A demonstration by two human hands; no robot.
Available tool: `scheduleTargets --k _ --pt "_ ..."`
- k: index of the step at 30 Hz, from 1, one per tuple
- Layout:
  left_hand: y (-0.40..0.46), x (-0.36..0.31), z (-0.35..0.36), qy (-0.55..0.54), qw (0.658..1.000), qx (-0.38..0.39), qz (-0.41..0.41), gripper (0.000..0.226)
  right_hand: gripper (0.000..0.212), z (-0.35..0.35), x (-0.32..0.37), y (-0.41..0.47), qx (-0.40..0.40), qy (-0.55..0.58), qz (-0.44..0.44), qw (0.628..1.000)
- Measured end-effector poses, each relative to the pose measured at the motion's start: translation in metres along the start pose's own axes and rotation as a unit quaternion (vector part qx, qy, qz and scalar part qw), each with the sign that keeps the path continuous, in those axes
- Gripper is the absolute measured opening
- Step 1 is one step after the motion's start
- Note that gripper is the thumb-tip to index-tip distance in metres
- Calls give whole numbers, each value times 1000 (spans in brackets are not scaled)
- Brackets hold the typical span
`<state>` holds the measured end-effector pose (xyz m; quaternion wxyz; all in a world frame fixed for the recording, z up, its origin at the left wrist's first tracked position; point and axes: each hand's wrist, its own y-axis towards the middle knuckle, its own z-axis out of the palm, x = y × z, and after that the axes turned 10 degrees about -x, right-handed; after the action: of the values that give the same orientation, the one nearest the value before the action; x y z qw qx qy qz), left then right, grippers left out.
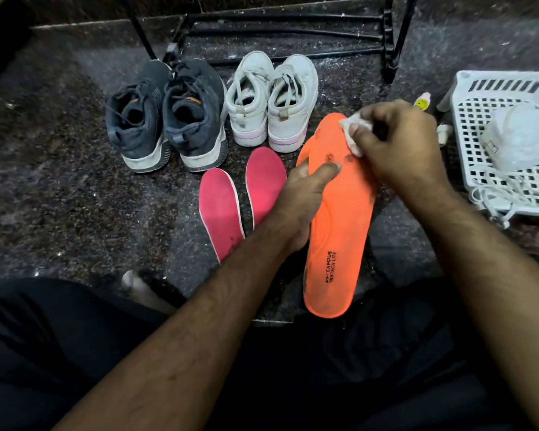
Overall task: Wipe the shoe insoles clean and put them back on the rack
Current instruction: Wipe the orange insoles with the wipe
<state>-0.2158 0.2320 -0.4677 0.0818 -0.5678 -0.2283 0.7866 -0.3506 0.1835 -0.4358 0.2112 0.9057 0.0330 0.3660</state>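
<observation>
Orange insole (339, 219) held up over the floor; your left hand (299, 200) grips its edge, thumb on top | your right hand (399, 141) pinches a white wipe (350, 135), probably tissue, against its toe | pink insoles (221, 209) lie just beside.

In my left hand (296, 197) is a long bright orange foam insole (339, 213) with black lettering near its heel and a few dark spots toward the toe, and my right hand (395, 141) presses a small white crumpled wipe (350, 132) on it. At nine o'clock from it lie two pink insoles with pale edges (240, 194) on the dark speckled stone floor (59, 181). At eleven o'clock stand dark grey sneakers with whitish soles (165, 116) and white sneakers with pinkish soles (271, 101), and at three o'clock a white plastic lattice basket (479, 119).
</observation>
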Motion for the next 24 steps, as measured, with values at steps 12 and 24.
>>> scheduleTargets --k 12,24 --pt "9 -10 -6 -56 995 -79 15 9 11 -4 18 -34 97 27 -35 994" --pt "21 -7 -11 -58 983 -156 79 30 11 0 31 -58 151 5 -108 983"
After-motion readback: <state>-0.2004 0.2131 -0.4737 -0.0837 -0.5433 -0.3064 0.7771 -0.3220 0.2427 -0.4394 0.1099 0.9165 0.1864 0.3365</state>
